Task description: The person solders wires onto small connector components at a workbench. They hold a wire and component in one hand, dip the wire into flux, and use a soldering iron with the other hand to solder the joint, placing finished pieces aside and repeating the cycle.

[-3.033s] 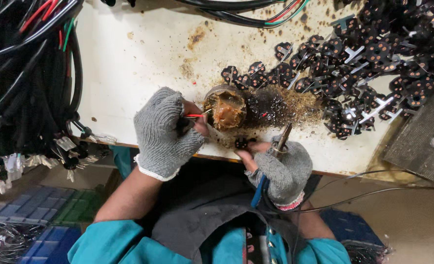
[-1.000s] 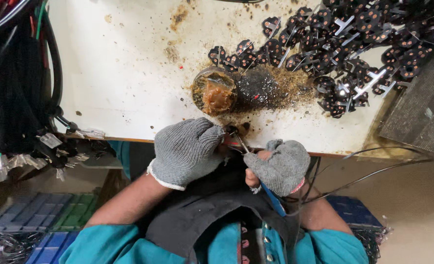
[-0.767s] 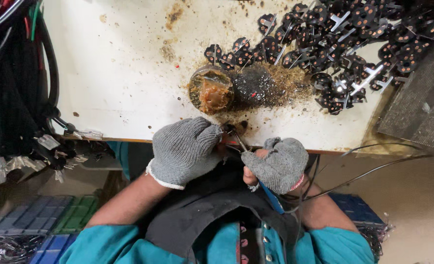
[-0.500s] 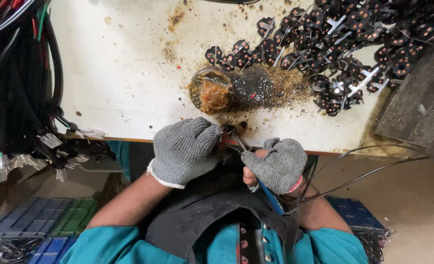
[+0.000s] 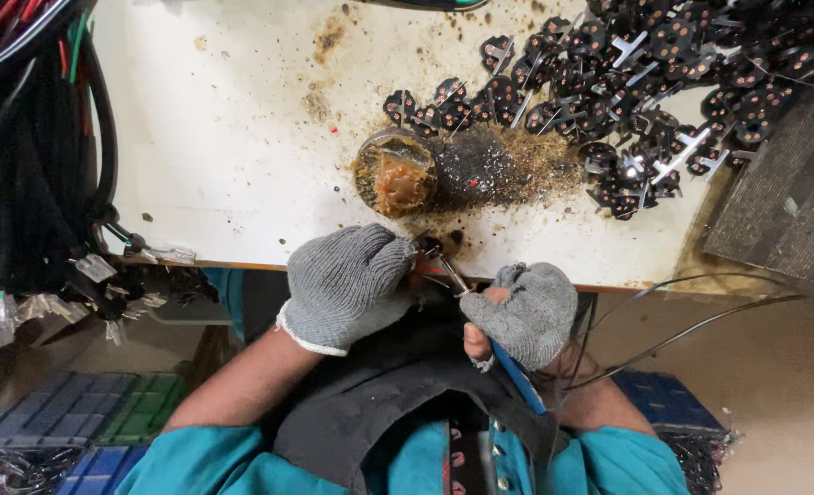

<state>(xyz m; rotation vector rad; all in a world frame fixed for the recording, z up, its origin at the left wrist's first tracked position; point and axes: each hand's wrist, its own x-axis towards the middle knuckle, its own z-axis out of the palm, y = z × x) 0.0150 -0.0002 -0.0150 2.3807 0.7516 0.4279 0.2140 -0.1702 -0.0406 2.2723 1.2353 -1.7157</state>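
Note:
Both hands wear grey knit gloves and meet at the near edge of a stained white table [image 5: 242, 137]. My left hand [image 5: 350, 282] is closed around a small dark part with a red wire end [image 5: 425, 252], mostly hidden by the glove. My right hand [image 5: 524, 310] grips a blue-handled soldering iron [image 5: 515, 374]; its metal tip [image 5: 451, 272] points up-left and meets the part at my left fingers. Just beyond them stands a small round tin of brown paste [image 5: 396, 174].
A heap of black round parts with metal prongs [image 5: 636, 82] covers the table's far right, with dark residue [image 5: 503, 165] beside the tin. Black cable bundles [image 5: 31, 156] hang at the left. A dark grey mat [image 5: 783, 192] lies right. Blue and green trays [image 5: 77, 422] sit below left.
Three seconds ago my left hand was at the paste tin with a red wire; it has drawn back to the table's near edge, where the iron tip now meets the part.

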